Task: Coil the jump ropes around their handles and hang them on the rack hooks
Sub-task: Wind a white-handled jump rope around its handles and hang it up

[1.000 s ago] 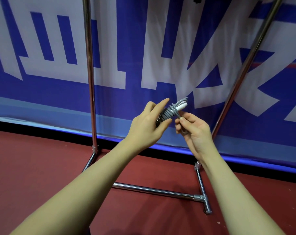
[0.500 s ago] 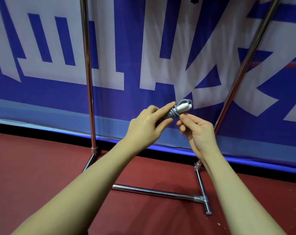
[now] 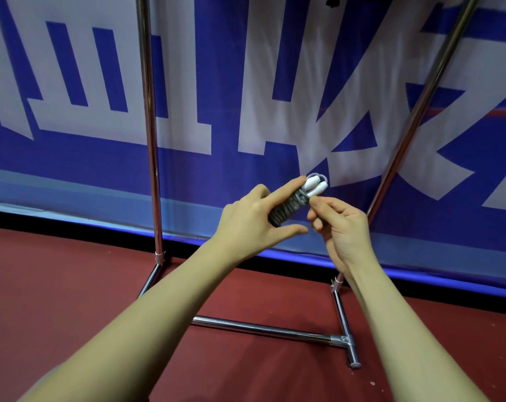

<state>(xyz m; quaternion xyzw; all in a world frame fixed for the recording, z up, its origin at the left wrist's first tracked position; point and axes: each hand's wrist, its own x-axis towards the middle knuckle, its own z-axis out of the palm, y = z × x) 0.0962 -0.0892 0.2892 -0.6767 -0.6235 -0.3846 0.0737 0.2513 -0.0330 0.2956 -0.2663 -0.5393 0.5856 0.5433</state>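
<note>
Standing rack (image 3: 152, 158) on red floor (image 3: 57, 300), blue banner (image 3: 275, 68) behind.

I had only one view to work from, the head camera, so nothing overlapped with a second angle. It sat high and looked forward and down along both forearms, wide enough to bend straight lines at the edges. My left hand (image 3: 250, 224) and right hand (image 3: 340, 227) met close in, just right of centre. Farther off stood the chrome rack (image 3: 149, 126), its base bar running across the red floor (image 3: 57, 285), and farthest the blue banner (image 3: 275, 68) filled the upper frame.
</note>
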